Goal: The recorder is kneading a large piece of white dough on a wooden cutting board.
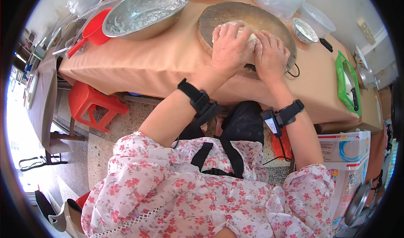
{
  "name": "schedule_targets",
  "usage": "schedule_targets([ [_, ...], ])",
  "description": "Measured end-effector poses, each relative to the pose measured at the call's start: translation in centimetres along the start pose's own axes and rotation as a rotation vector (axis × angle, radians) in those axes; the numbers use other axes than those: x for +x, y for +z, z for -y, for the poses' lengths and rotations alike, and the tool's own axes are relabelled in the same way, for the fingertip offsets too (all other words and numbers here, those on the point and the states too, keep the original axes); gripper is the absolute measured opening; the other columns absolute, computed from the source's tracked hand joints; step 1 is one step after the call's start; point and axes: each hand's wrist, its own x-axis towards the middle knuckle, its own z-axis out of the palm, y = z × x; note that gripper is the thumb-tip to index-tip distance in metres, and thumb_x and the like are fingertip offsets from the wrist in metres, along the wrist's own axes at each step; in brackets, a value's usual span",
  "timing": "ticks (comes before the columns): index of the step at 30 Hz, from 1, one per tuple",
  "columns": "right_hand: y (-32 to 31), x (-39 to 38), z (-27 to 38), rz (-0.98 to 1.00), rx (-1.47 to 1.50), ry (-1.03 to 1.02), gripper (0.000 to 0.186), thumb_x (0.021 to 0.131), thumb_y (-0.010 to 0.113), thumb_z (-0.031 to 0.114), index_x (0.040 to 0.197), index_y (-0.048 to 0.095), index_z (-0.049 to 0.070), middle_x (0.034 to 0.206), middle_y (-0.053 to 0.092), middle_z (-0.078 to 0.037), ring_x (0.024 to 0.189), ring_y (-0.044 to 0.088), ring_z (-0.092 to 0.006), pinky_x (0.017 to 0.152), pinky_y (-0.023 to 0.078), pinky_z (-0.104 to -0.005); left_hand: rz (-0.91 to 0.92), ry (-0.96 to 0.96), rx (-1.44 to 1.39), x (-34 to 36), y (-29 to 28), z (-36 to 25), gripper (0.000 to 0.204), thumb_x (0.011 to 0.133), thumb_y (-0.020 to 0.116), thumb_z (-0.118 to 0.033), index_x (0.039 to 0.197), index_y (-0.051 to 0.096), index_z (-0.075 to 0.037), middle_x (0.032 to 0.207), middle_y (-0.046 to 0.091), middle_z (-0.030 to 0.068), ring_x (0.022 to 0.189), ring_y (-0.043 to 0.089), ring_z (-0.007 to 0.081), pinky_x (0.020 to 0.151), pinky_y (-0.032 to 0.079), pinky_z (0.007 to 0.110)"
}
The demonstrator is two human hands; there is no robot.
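Now the table (160, 65) carries a round wooden board (261, 19), and on it lies pale, floured dough (248, 37). The left hand (229, 48) and right hand (271, 57) press on it, palms down, fingers curled loosely over it. Its long axis I cannot tell, being mostly covered.

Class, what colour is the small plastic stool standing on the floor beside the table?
Red. The stool shows in the head view, left of the table.
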Motion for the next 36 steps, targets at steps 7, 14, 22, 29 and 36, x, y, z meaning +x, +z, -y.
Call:
schedule_targets([
  [7, 1.1, -0.3, -0.3, 0.012, 0.065, -0.022, 0.031, 0.094, 0.048, 0.029, 0.116, 0.064, 0.015, 0.112, 0.064, -0.006, 0.103, 0.059, -0.027, 0.086, 0.041, -0.0447, -0.047, 0.036, 0.1, -0.7, 2.0, 0.5, 0.026, 0.087, 0.057, -0.023, 0.112, 0.061, -0.016, 0.104, 0.061, 0.0028, 0.101, 0.055, 0.0229, 0.093, 0.034, 0.042],
  [14, 1.9, 2.9, -1.8, 0.197, 0.049, 0.101, 0.032, 0.096, 0.043, 0.032, 0.109, 0.066, 0.014, 0.096, 0.068, -0.012, 0.087, 0.064, -0.0369, 0.074, 0.047, -0.0522, 0.09, -0.021, 0.13, 2.1, 3.6, 1.9, 0.016, 0.089, 0.055, -0.026, 0.091, 0.065, -0.015, 0.087, 0.064, 0.0043, 0.086, 0.06, 0.0248, 0.082, 0.041, 0.041],
  [22, 4.3, 6.4, -4.0, 0.421, 0.121, 0.335, 0.048, 0.097, 0.035, 0.043, 0.103, 0.07, 0.011, 0.092, 0.068, -0.024, 0.09, 0.063, -0.0442, 0.08, 0.049, -0.0524, 0.416, -0.285, 0.146, 6.1, 5.6, 3.3, 0.041, 0.093, 0.041, -0.036, 0.082, 0.069, -0.008, 0.087, 0.069, 0.0135, 0.086, 0.063, 0.0361, 0.078, 0.047, 0.048],
  [29, 7.1, 8.7, -6.6, 0.479, 0.15, 0.293, 0.048, 0.096, 0.035, 0.044, 0.107, 0.069, 0.012, 0.099, 0.068, -0.022, 0.096, 0.062, -0.0442, 0.084, 0.048, -0.052, 0.519, -0.384, 0.128, 7.9, 7.2, 4.9, 0.048, 0.093, 0.038, -0.041, 0.095, 0.073, -0.009, 0.092, 0.07, 0.018, 0.09, 0.065, 0.0379, 0.085, 0.048, 0.047],
  [36, 7.6, 9.9, -6.7, 0.582, 0.115, 0.359, 0.05, 0.096, 0.033, 0.047, 0.116, 0.066, 0.016, 0.119, 0.063, -0.018, 0.114, 0.056, -0.0394, 0.097, 0.039, -0.0557, 0.603, -0.424, 0.168, 8.9, 7.7, 5.2, 0.048, 0.094, 0.036, -0.043, 0.102, 0.073, -0.013, 0.104, 0.069, 0.017, 0.106, 0.06, 0.0349, 0.096, 0.04, 0.047],
])
